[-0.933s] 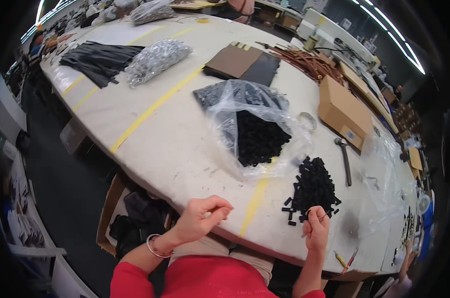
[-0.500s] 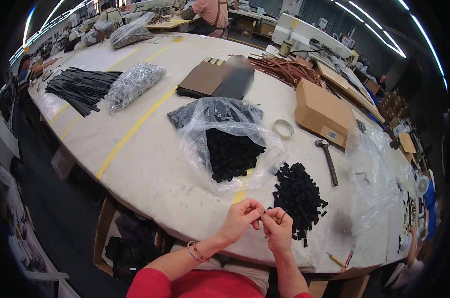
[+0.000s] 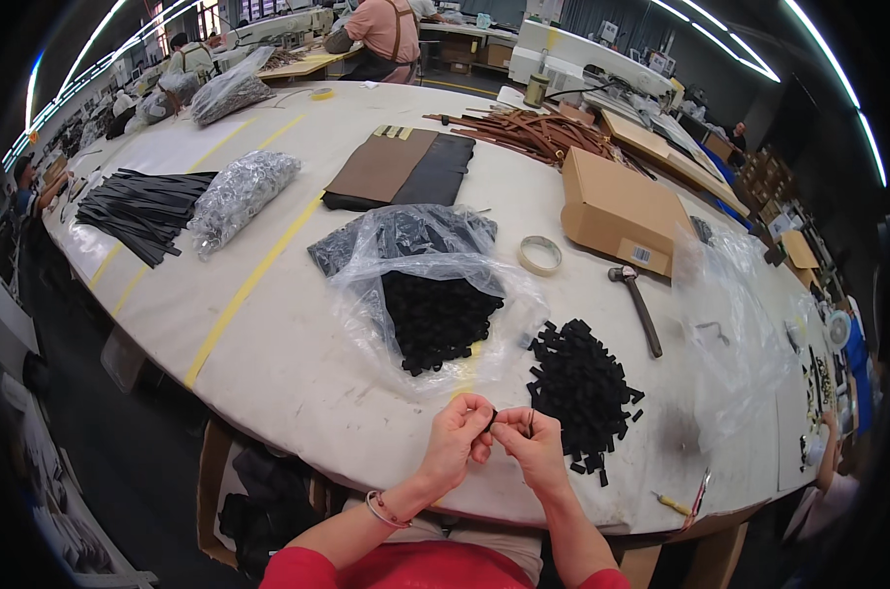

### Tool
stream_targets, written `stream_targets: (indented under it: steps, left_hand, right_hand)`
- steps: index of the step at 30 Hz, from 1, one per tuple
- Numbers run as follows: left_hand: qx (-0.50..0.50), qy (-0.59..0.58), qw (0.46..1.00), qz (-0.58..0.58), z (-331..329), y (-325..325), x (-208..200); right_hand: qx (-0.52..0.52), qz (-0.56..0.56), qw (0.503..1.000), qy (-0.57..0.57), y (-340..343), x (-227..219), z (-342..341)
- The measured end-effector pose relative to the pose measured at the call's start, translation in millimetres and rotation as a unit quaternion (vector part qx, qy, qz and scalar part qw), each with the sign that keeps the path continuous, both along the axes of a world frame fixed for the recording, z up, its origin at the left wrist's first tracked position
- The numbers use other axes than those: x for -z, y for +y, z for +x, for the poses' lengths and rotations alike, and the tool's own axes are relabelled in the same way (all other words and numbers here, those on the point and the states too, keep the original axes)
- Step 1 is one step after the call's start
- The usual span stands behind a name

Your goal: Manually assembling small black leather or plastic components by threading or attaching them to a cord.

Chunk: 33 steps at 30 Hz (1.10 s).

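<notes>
At the table's near edge my two hands meet, fingertips together. My left hand pinches a small black piece, mostly covered by the fingers. Against it, my right hand is closed in a pinch; a thin dark thing shows by its fingers, too small to name. Just right of the hands lies a loose heap of short black pieces. Beyond them, an open clear plastic bag spills out a mass of similar black pieces.
A hammer, a tape roll and a cardboard box lie to the right, beside crumpled clear plastic. A yellow-handled tool rests at the near right edge. Black strips and a filled bag lie left.
The view has shifted slightly. My hands remain together, with the fingers moved a little; the small black piece now shows more plainly between them.
</notes>
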<state>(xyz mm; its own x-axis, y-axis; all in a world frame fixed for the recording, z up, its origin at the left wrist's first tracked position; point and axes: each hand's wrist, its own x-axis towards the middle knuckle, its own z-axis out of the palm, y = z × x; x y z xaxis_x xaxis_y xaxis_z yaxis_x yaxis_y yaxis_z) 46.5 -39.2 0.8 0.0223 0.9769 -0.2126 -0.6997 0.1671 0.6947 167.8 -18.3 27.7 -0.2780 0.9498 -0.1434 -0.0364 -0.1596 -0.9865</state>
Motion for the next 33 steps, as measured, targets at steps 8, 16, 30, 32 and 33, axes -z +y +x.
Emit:
stream_targets:
  steps: [8,16,30,32,33]
  left_hand:
    - [-0.013,0.093,0.995,0.027,2,-4,-4]
    - [-0.032,0.149,0.988,0.041,2,-11,-6]
    - [-0.013,0.08,0.996,0.025,3,-14,-2]
    - [-0.027,0.132,0.99,0.044,5,-18,-3]
    - [-0.043,0.183,0.98,0.063,6,-20,-3]
  right_hand:
    - [-0.019,0.003,1.0,-0.008,2,0,2]
    - [-0.058,0.003,0.998,-0.003,3,3,6]
    - [-0.056,0.017,0.998,-0.032,2,2,6]
    - [-0.018,0.055,0.998,-0.031,-3,7,2]
    - [0.018,0.092,0.995,-0.031,-4,8,0]
